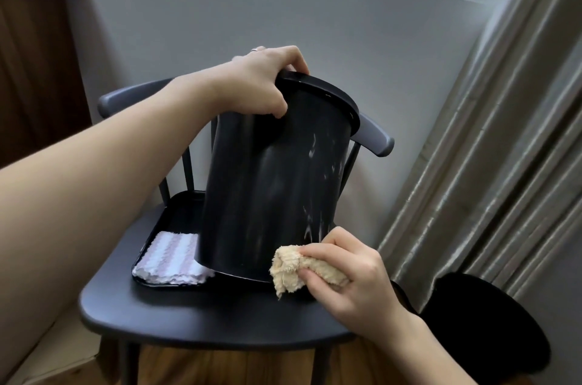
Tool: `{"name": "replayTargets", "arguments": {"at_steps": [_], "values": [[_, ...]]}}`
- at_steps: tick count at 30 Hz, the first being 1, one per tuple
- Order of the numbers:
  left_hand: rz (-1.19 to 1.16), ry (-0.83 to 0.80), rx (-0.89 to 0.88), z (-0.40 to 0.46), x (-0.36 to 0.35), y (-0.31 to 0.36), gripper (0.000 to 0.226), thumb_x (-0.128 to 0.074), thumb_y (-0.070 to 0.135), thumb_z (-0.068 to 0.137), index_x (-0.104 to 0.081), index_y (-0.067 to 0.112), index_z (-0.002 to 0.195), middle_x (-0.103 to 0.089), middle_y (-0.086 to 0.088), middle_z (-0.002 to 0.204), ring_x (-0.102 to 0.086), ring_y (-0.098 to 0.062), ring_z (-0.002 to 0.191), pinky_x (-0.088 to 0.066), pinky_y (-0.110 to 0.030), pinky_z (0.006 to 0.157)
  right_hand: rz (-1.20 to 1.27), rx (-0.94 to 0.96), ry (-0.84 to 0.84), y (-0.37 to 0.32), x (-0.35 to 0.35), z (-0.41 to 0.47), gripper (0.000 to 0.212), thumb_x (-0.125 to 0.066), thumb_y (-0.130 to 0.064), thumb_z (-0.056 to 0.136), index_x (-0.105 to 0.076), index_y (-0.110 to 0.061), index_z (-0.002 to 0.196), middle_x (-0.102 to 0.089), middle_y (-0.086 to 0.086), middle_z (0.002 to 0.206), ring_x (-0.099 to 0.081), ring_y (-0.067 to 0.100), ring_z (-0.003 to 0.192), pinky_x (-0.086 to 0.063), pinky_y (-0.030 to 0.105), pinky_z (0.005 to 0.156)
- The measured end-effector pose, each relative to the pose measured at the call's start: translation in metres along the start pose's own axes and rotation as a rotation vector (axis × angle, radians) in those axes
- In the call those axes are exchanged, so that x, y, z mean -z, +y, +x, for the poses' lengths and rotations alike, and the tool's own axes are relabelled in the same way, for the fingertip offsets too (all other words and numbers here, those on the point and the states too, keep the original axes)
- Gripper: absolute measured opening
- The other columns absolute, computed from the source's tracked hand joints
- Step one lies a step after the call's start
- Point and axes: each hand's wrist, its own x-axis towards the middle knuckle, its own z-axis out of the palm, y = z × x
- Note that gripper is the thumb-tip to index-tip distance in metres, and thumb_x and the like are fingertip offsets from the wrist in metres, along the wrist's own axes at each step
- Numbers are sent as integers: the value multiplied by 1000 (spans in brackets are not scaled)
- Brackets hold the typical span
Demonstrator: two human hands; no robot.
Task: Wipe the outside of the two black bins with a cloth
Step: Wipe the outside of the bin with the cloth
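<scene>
Black bin (pixel 277 170), frame centre, tilted on tray (pixel 176 214) on chair. Left hand (pixel 261 82) grips its rim; right hand (pixel 343 265) clenches beige cloth (pixel 289 265) at lower wall. Second bin (pixel 485 321) lower right. Risk: sideways wiping pressure could slide the tilted base off the tray.

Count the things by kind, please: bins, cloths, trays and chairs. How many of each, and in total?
Bins: 2 (held bin, floor bin)
Cloths: 2 (beige cloth, striped cloth)
Trays: 1 (tray)
Chairs: 1 (chair)
Total: 6
</scene>
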Motion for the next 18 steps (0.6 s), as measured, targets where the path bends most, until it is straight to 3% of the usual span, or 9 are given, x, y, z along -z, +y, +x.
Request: {"name": "replayTargets", "arguments": {"at_steps": [2,6,9,13,18], "values": [[118,0,-8,1,-5,8,71,-71,12,76,-49,48,133,-53,8,132,-46,-22,122,-43,-41,105,4,-7,12,1,0,-2,21,-76,-17,81,-74,-12,102,-53,-6,84,-54,4,72,-44,15,67],[182,-21,-29,0,-9,15,77,-84,27,77,-47,55,138,-51,17,132,-34,-11,122,-26,-33,104,15,-5,-9,-2,0,-4,22,-76,-18,83,-74,-13,104,-54,-6,85,-55,5,72,-45,15,66],[117,-32,28,2,-6,13,77,-86,25,75,-49,67,128,-54,17,137,-42,-24,132,-33,-40,115,13,0,-13,-3,1,-4,23,-76,-18,83,-74,-12,104,-55,-5,86,-56,7,72,-48,20,64],[-37,-69,32,2,-3,7,77,-87,17,70,-58,62,125,-62,23,127,-57,-21,125,-44,-43,112,32,-5,-10,-6,4,-4,22,-76,-19,82,-75,-12,102,-56,-1,83,-57,10,70,-50,26,61],[-89,-55,29,-1,-5,-1,77,-80,33,55,-57,71,118,-61,22,131,-51,-29,131,-43,-47,112,3,3,-61,-9,8,-2,21,-76,-18,81,-76,-10,100,-57,2,82,-57,13,68,-50,29,60]]}}
